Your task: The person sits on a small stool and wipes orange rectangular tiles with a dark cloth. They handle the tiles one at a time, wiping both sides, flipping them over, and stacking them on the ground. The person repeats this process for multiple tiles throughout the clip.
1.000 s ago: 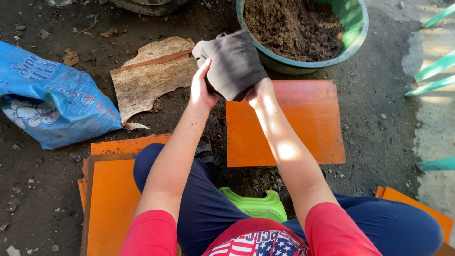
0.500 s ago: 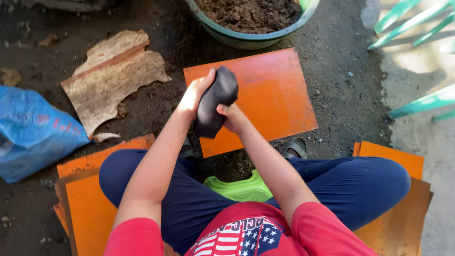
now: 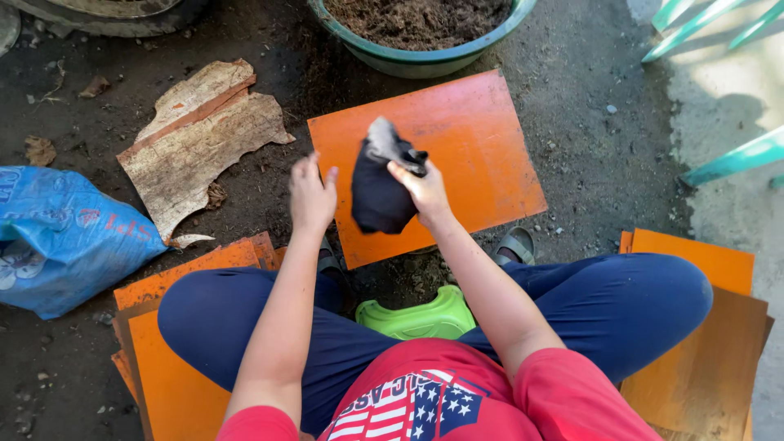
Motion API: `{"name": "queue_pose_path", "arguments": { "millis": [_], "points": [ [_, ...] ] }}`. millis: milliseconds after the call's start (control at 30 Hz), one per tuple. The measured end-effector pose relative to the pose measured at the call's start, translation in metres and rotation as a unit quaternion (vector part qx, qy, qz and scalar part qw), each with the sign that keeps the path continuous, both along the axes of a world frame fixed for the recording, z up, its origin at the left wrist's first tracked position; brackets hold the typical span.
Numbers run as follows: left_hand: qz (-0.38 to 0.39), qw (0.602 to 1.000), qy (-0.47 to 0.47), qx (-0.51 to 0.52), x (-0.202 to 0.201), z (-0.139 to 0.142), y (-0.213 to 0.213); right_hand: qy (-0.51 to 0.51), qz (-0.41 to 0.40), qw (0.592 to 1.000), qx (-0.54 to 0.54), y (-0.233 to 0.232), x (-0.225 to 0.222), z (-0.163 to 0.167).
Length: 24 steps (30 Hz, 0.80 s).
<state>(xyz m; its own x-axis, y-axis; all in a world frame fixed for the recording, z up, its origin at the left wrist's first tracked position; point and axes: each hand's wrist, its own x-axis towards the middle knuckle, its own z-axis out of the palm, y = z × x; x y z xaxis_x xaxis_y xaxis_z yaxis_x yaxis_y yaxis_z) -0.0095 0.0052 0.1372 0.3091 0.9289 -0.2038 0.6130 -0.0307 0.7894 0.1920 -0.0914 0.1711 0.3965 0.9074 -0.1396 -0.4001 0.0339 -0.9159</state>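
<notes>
A dark cloth pouch point(image 3: 382, 189), partly filled and with a pale dusty top, hangs from my right hand point(image 3: 423, 189), which grips its upper edge. It is held above the near-left part of an orange board point(image 3: 474, 139) lying on the ground. My left hand point(image 3: 312, 194) is just left of the pouch, apart from it, fingers loosely spread and holding nothing. A green basin point(image 3: 425, 57) full of dark soil stands beyond the board's far edge.
A torn piece of brown board point(image 3: 200, 135) lies at left, with a blue plastic sack point(image 3: 57, 237) further left. Stacked orange boards point(image 3: 163, 359) lie under my left leg, others point(image 3: 702, 327) at right. A green low stool point(image 3: 420, 314) is under me. Teal chair legs point(image 3: 727, 159) stand at right.
The pouch came away from the basin and down over the orange board. My left hand let go of it; only my right hand holds it now.
</notes>
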Motion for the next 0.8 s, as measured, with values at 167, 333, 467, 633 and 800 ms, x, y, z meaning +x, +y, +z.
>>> {"name": "queue_pose_path", "arguments": {
  "millis": [167, 333, 467, 633, 800],
  "points": [
    [0.064, 0.854, -0.405, -0.321, 0.019, 0.005, -0.055, -0.265, -0.079, 0.961, 0.026, -0.003, -0.022, 0.009],
    [0.181, 0.766, -0.595, -0.162, 0.015, -0.003, -0.072, -0.232, 0.058, 0.971, -0.023, -0.002, -0.066, -0.001],
    [0.098, 0.793, -0.598, -0.063, 0.001, -0.005, -0.063, -0.118, 0.086, 0.985, 0.088, -0.005, -0.071, -0.012],
    [0.022, 0.906, -0.423, -0.016, 0.001, -0.026, -0.048, -0.234, 0.042, 0.969, 0.072, -0.023, -0.054, -0.017],
    [0.269, 0.902, -0.336, -0.034, -0.02, -0.082, -0.027, -0.594, 0.021, 0.8, 0.078, -0.041, -0.051, -0.019]
  ]
}}
